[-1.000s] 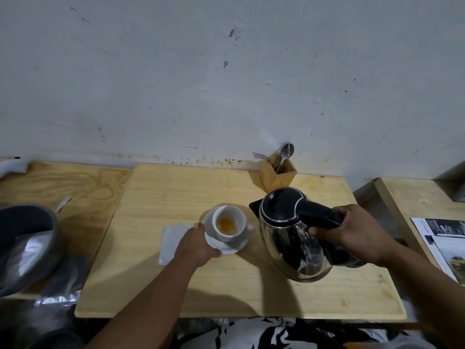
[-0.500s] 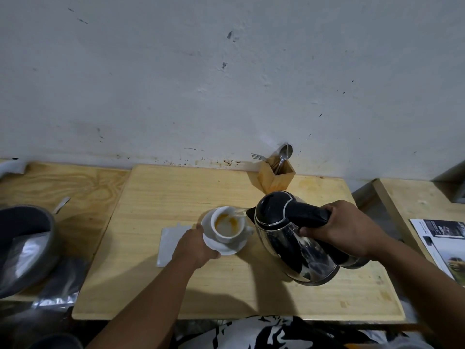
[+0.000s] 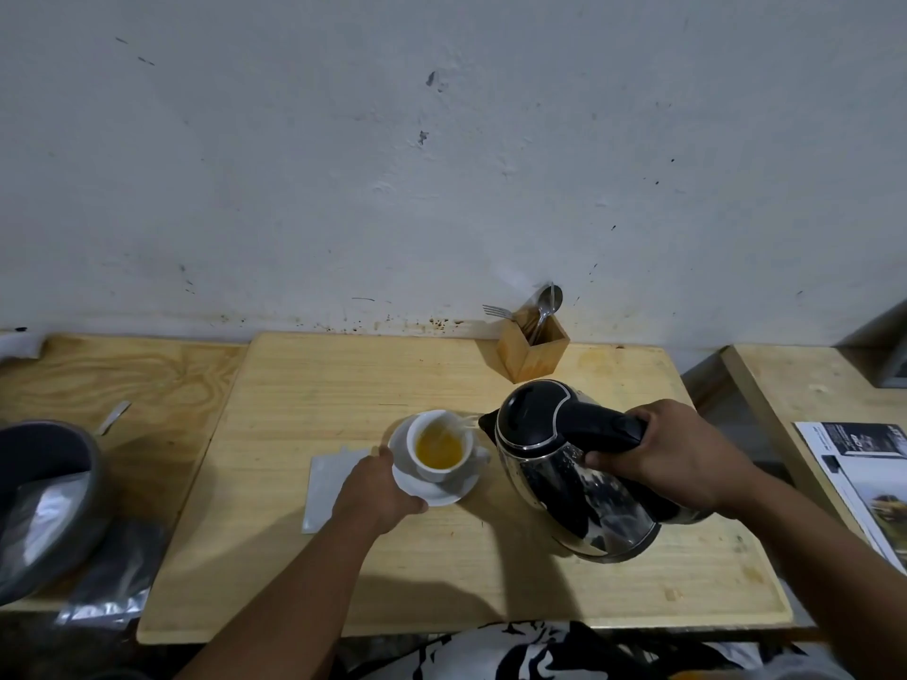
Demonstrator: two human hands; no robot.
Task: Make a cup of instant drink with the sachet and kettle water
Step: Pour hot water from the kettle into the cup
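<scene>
Since a second ago the kettle (image 3: pixel 574 463) has been tipped further toward the cup (image 3: pixel 439 446), and a thin stream of water is now seen running from its spout into the cup, where the orange powder has been turned into orange-yellow liquid. Nearest the camera, the left hand (image 3: pixel 375 493) is closed on the near-left rim of the saucer (image 3: pixel 437 490), so that it is kept steady, while the right hand (image 3: pixel 687 463) is wrapped firmly round the black handle of the kettle, which is held tilted just above the counter (image 3: pixel 314 385). A white napkin (image 3: pixel 329 488) is partly covered by the left hand, just left of the saucer. The cup is stood on the saucer near the middle of the counter, with the spout just beside its rim. Farther back, against the wall, a wooden holder (image 3: pixel 532 350) with a spoon and a fork is seen; the sachet itself cannot be made out with certainty. The pouring step is judged to be in hand, with the cup roughly half filled. Next, the kettle would have to be brought upright before the rim is reached, set down well apart from the cup, and a spoon fetched for stirring.
</scene>
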